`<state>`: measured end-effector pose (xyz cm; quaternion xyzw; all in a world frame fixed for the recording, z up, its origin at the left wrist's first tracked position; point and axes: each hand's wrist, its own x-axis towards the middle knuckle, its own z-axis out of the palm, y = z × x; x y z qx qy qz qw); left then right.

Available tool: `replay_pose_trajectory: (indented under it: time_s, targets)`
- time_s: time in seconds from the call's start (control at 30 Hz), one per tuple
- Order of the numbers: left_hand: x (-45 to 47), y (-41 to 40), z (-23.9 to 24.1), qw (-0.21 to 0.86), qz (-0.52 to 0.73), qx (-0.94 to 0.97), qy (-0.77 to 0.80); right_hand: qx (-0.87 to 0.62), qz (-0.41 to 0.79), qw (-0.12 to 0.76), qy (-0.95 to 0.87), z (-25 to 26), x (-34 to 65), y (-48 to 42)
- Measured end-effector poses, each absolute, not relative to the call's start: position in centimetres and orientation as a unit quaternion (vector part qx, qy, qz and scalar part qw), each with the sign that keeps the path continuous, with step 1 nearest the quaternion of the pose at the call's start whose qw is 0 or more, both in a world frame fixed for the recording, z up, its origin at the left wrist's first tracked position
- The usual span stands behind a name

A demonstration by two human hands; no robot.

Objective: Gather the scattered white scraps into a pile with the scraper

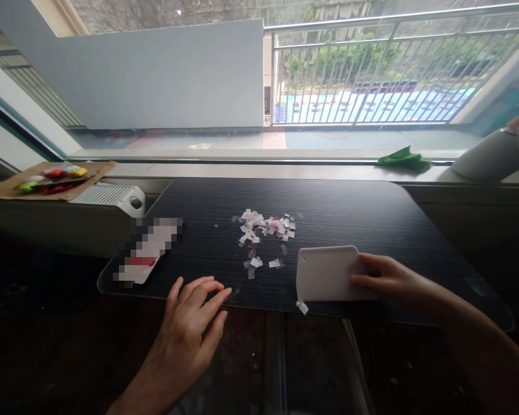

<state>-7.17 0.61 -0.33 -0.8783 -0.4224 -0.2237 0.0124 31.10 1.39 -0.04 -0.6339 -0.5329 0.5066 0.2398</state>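
My right hand (387, 280) grips a white plastic scraper card (326, 274) by its right edge, standing it on the black mat (372, 225) near the mat's front edge. A heap of small white and pink paper scraps (266, 226) lies on the middle of the mat, with a few loose scraps (259, 264) trailing toward the scraper. One scrap (303, 307) sits under the scraper's lower left corner. My left hand (194, 314) rests flat, fingers spread, on the mat's front edge, left of the scraper, holding nothing.
A blurred white and red object (149, 251) lies on the mat's left end. A white heater (112, 196) and a cardboard tray of coloured pieces (52, 177) stand at left. A green cloth (404, 158) lies on the sill. Another person's sleeve (488, 155) is at far right.
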Motion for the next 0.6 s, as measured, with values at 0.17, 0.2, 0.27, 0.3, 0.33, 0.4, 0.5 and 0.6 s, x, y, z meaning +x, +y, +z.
replay_pose_trajectory:
  time_s: [0.17,0.2,0.27,0.3,0.33,0.4,0.5,0.6]
  targets:
    - [-7.1,0.7,-0.2,0.009,-0.228,-0.878,-0.42,-0.614,0.534,0.237,-0.53,0.8,31.5,0.0]
    - [-7.0,0.7,-0.2,0.008,-0.228,-0.878,-0.421,-0.613,0.533,0.232,-0.535,1.2,31.6,-0.4]
    - [-7.0,0.6,-0.3,0.006,-0.225,-0.877,-0.424,-0.614,0.522,0.217,-0.552,1.8,31.8,-1.0]
    - [-7.0,0.6,-0.3,0.005,-0.224,-0.877,-0.425,-0.617,0.507,0.216,-0.561,2.1,31.7,-1.2]
    - [-7.0,0.6,-0.3,0.003,-0.222,-0.877,-0.427,-0.624,0.485,0.226,-0.569,2.4,31.5,-1.2]
    - [-6.9,0.4,-0.3,0.0,-0.218,-0.875,-0.432,-0.643,0.424,0.268,-0.579,2.7,30.8,-0.9]
    - [-6.8,0.3,-0.2,-0.008,-0.212,-0.874,-0.437,-0.656,0.342,0.307,-0.598,2.5,29.0,0.5]
    - [-6.8,0.2,-0.1,-0.012,-0.209,-0.873,-0.44,-0.658,0.304,0.309,-0.616,1.9,27.2,1.9]
